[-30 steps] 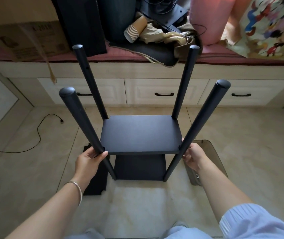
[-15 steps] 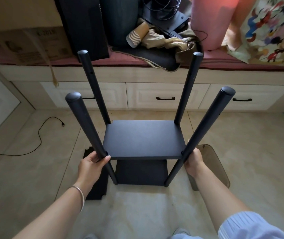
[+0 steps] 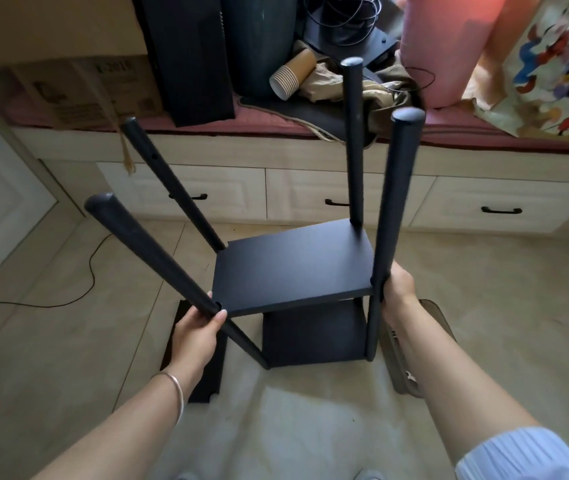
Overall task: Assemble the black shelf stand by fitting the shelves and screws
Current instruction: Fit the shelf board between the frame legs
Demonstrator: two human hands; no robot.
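Gripping the black shelf stand (image 3: 293, 271) by its two near poles, we clasp one in our left hand (image 3: 195, 329), one in our right hand (image 3: 397, 289).

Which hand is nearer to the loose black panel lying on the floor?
Left. The left hand, gripping the front-left post, is directly above the loose black panel; the right hand grips the front-right post across the stand.

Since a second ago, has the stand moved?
Yes. The stand has tilted and turned to the right: its far right post now crosses the middle drawer's handle, which it stood right of before.
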